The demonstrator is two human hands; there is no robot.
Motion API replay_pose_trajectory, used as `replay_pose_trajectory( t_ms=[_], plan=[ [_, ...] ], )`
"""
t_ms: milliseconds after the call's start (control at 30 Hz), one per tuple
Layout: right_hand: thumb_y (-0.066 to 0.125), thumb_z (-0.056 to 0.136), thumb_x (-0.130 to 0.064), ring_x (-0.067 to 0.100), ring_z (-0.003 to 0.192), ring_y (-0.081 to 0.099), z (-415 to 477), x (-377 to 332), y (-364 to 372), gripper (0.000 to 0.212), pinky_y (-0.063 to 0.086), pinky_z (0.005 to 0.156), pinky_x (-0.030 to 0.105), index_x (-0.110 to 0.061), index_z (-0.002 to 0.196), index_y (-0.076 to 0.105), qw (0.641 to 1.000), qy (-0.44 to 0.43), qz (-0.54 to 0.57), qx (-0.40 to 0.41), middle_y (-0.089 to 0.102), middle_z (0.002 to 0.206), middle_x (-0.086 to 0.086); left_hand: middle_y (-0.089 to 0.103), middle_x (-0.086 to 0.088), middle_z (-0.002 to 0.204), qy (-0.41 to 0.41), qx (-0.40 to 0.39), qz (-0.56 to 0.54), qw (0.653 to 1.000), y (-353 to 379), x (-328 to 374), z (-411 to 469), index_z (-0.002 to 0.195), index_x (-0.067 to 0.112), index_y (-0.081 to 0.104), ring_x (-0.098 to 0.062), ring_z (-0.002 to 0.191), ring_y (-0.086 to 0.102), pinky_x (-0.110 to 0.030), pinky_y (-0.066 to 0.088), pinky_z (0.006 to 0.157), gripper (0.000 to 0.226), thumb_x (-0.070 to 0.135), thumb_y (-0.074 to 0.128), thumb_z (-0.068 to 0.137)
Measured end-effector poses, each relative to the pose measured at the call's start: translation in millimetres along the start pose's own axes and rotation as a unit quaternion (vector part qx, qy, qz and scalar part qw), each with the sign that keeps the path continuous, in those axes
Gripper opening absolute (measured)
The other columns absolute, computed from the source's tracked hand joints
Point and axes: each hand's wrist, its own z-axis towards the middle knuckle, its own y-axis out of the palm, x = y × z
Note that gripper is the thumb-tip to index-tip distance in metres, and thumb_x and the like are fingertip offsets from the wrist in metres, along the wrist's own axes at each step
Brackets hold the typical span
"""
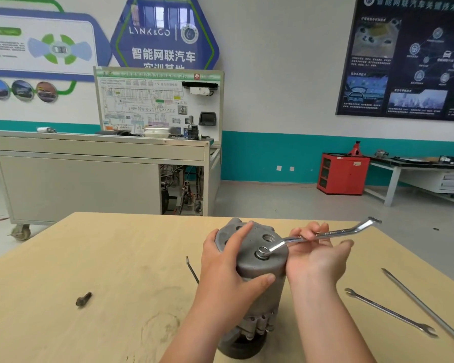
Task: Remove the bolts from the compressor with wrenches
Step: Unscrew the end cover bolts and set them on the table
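On bench | we're gripping compressor top with left hand, likely heavy, slick | right hand curling round wrench on bolt

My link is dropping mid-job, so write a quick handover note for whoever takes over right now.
Left hand grips the compressor, upright on the table.
Right hand holds the ring wrench, its ring seated on the top bolt.
Done: one loose bolt lies on the table to the left, apparently already out.
Left: turn out the top bolt; check for others.
Spare wrench and screwdriver lie to the right.
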Motion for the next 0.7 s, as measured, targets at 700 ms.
replay_pose_trajectory(
  t_ms=[700],
  plan=[
    [0.046,0.096,-0.019,0.023,0.086,0.051,-2.3,76.8,83.2,0.019,0.038,0.064,0.027,-0.009,0.104,0.061,0.325,-0.086,-0.831,-0.444,0.057,0.087,0.008,0.027,0.027,0.129,0.022,-0.023,0.02,0.999,-12.2,-0.9,4.2,0.123,0.056,0.029,0.006,0.119,0.032,-0.005,0.028,0.096,0.076,0.038,0.078,0.067]
  ],
)
